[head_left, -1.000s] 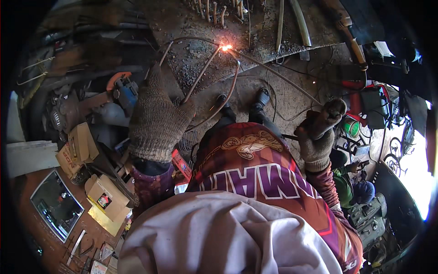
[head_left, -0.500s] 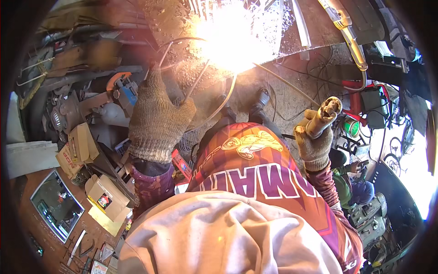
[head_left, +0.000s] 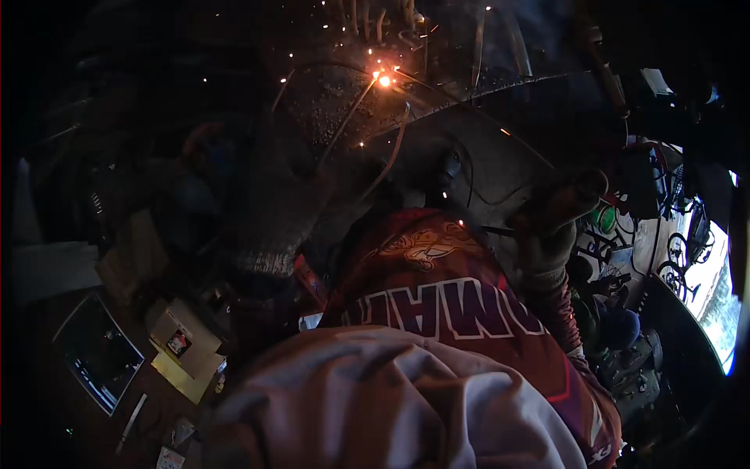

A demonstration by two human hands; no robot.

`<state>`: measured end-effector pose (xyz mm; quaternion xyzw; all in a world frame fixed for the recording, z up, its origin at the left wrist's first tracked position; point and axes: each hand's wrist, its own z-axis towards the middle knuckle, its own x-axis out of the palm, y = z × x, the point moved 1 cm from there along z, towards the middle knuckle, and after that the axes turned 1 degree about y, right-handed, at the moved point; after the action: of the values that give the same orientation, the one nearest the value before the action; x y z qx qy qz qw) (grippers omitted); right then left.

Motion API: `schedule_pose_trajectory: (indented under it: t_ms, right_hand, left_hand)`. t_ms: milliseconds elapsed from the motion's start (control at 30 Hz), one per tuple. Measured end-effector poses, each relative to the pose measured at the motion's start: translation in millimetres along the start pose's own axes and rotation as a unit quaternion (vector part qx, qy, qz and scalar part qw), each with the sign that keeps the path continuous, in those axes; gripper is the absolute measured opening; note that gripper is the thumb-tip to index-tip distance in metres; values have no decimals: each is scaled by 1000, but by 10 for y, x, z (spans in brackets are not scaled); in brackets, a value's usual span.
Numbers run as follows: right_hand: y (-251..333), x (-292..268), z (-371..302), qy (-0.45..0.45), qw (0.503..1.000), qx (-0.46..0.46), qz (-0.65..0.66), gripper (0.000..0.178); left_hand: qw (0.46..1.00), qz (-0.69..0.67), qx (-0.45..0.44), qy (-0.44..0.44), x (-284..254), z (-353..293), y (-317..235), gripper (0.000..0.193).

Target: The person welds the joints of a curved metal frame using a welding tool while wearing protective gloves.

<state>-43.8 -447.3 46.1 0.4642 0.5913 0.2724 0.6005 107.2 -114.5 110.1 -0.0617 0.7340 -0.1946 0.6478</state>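
Observation:
In deep shadow at left, my gloved left hand [head_left: 269, 248] shows little more than its cuff. Its fingers are lost in the dark now; half a second ago they gripped a bent metal rod [head_left: 348, 121] that reaches the glowing spot. My gloved right hand [head_left: 541, 244] is closed round a welding electrode holder [head_left: 580, 197]. A thin electrode [head_left: 484, 119] runs from it up and left toward an orange glow [head_left: 383, 78] on a dark metal plate [head_left: 328, 109]. Sparks fly around the glow. A second curved rod [head_left: 398, 137] hangs just below it.
Upright metal bars [head_left: 518, 47] stand beyond the plate. At left are an open cardboard box [head_left: 187, 340] and a framed glass panel [head_left: 100, 356]. A green spool [head_left: 604, 219] and a person in a blue cap [head_left: 621, 328] are on the right. Cables cross the floor.
The blinding white arc has shrunk to a small orange glow with sparks, and the whole scene has darkened. My right hand with the electrode holder has shifted slightly right.

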Motion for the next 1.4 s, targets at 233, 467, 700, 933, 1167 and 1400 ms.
schedule_pose_trajectory:
  t_ms: [233,467,700,933,1167,1400]
  right_hand:
    - [-160,-6,-26,12,999,-26,-44,61]
    - [-83,11,4,23,999,7,-37,52]
    - [-60,49,-5,16,1000,16,-10,47]
    - [-10,93,1,-5,996,60,-61,47]
    - [-143,143,7,-21,993,29,108,43]
    - [-3,57,-6,-33,995,76,54,50]
  left_hand:
    - [996,5,-72,49,11,-6,2,81]
    - [991,83,-85,63,-38,18,-58,87]
    - [991,56,-93,80,-64,37,-90,89]
    - [999,40,-8,-23,25,-22,-37,80]
    - [999,38,10,-11,-7,-17,6,80]
    - [1000,21,22,2,86,15,114,73]
